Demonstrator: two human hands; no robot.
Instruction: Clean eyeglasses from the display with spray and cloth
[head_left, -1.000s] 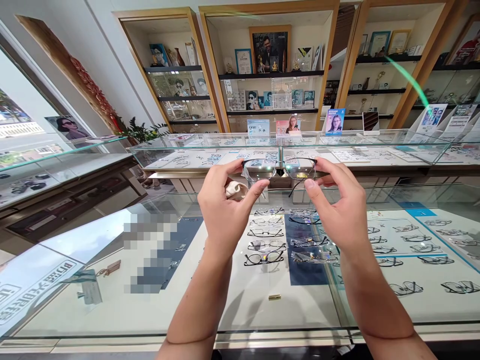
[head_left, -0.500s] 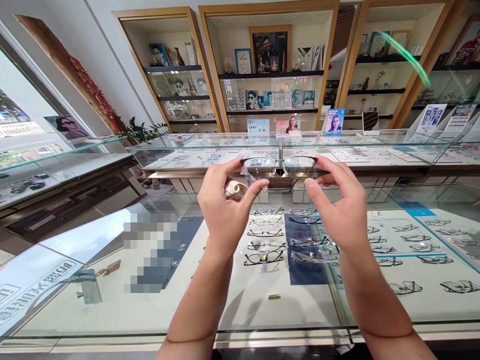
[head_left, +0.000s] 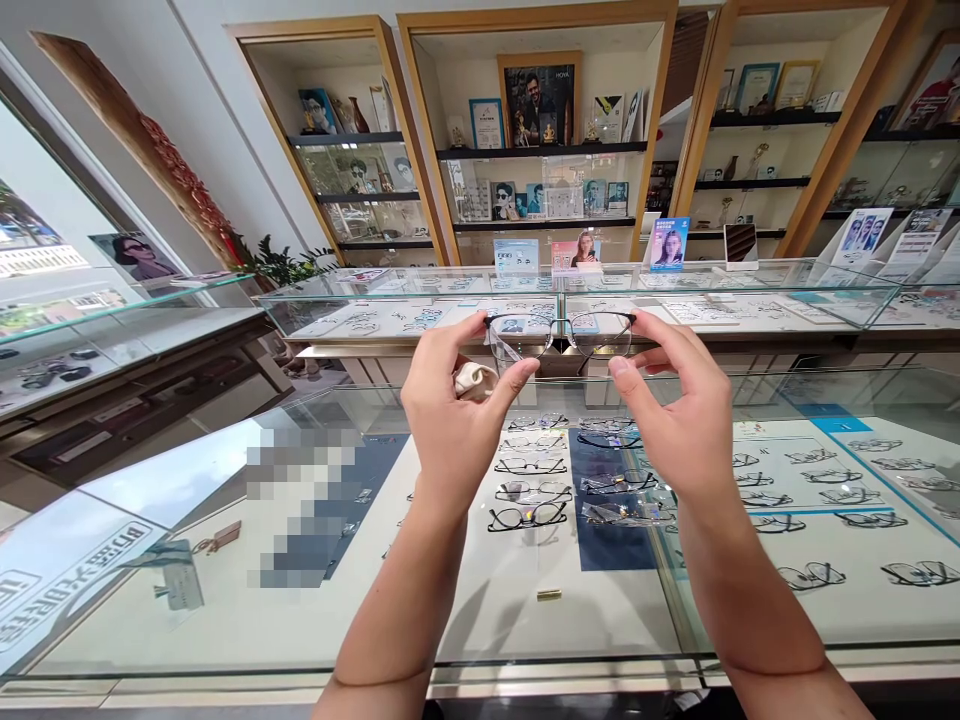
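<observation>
I hold a pair of thin dark-framed glasses (head_left: 559,334) up in front of me, level with the far counter. My left hand (head_left: 450,405) pinches the frame's left end between thumb and forefinger and also keeps a small cream cloth (head_left: 472,380) tucked in its palm. My right hand (head_left: 675,400) pinches the right end the same way. One temple arm hangs down behind the lenses. Both hands float above a glass display case (head_left: 225,600).
Under the glass lie rows of spectacle frames (head_left: 529,490) on white and dark blue trays. A second glass counter (head_left: 750,290) runs across behind, with wooden wall shelves (head_left: 540,150) of pictures and trophies beyond. A side counter (head_left: 112,330) stands at the left.
The glasses have tilted slightly, the lenses now flatter to my view. My left hand shifted a touch to the right. The hands otherwise stay in place.
</observation>
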